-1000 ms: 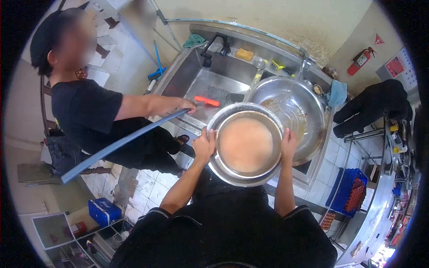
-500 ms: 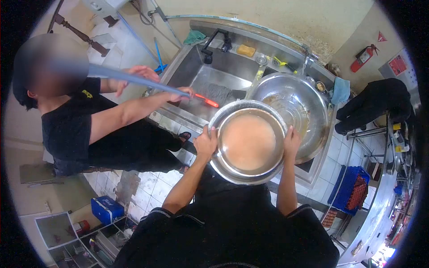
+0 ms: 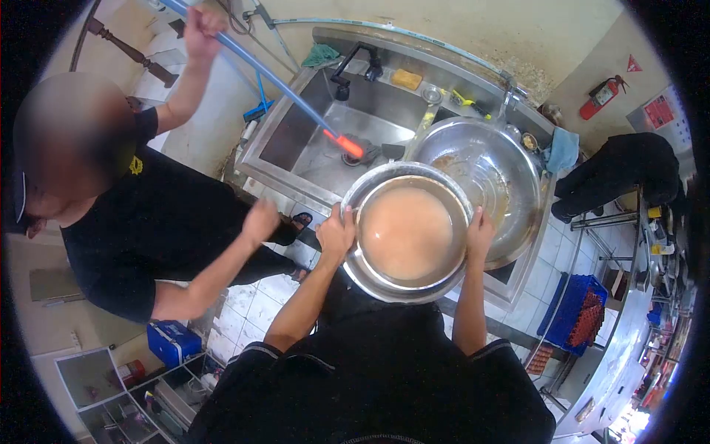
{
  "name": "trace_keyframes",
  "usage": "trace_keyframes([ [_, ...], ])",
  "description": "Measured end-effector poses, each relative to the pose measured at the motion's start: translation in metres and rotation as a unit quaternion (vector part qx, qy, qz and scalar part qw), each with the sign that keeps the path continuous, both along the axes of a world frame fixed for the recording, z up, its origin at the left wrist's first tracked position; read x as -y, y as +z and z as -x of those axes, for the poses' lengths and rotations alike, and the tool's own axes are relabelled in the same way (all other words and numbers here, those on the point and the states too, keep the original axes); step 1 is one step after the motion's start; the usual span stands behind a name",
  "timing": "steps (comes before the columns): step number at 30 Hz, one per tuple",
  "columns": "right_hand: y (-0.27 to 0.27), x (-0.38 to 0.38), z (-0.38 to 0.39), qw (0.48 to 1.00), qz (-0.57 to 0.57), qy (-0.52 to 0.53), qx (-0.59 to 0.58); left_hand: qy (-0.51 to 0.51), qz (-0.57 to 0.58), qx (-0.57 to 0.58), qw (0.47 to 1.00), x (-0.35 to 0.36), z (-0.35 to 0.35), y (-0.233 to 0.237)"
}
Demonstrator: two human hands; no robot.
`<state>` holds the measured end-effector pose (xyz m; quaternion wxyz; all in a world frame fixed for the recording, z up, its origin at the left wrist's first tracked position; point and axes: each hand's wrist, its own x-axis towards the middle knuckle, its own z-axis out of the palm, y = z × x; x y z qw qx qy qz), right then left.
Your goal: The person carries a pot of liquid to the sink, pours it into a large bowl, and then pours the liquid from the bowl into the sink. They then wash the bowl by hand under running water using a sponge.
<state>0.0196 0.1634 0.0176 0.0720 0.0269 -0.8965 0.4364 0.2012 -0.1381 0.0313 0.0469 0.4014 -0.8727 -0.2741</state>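
Observation:
My left hand [image 3: 336,234] grips the left rim of a round metal basin [image 3: 354,271], its fingers curled over the edge. On the opposite side, my right hand [image 3: 480,235] is closed on the same basin's right rim. Nested inside is a smaller metal bowl [image 3: 365,260] filled with cloudy, orange-pink liquid [image 3: 408,231]. The basin is in front of my body, over the sink's front edge. Just beyond it is a much larger metal basin [image 3: 522,174], wet and stained brown inside, under a tap [image 3: 507,100].
At left a person [image 3: 126,200] holds a blue pole [image 3: 281,83] with an orange end reaching into the steel sink [image 3: 255,155]. A yellow sponge [image 3: 407,79] and green cloth [image 3: 321,55] lie on the back ledge. A blue crate [image 3: 562,311] stands at right.
The co-worker's pole has swung upright, its orange end now deeper in the sink. One of their hands is higher on it; the other has come off and dropped. My basin barely shifts.

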Motion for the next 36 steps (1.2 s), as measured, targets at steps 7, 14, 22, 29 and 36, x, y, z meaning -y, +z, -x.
trace_keyframes([
  [7,-0.017,0.001,0.004,0.998,-0.008,-0.025,-0.056,-0.003,0.013,-0.002,1.0,0.003,-0.001,-0.011],
  [14,-0.023,-0.003,0.007,0.999,-0.018,-0.001,-0.047,0.004,-0.004,-0.005,1.0,0.004,-0.001,-0.012],
  [22,-0.034,-0.006,0.011,0.998,-0.033,-0.011,-0.058,0.008,-0.006,0.0,1.0,0.005,0.0,-0.015],
  [29,-0.019,-0.004,0.009,1.0,-0.028,-0.002,0.011,0.011,-0.013,-0.003,1.0,0.004,0.0,-0.013],
  [36,-0.026,-0.006,0.011,0.999,-0.041,-0.005,0.005,0.012,-0.008,-0.002,1.0,0.004,0.0,-0.015],
])
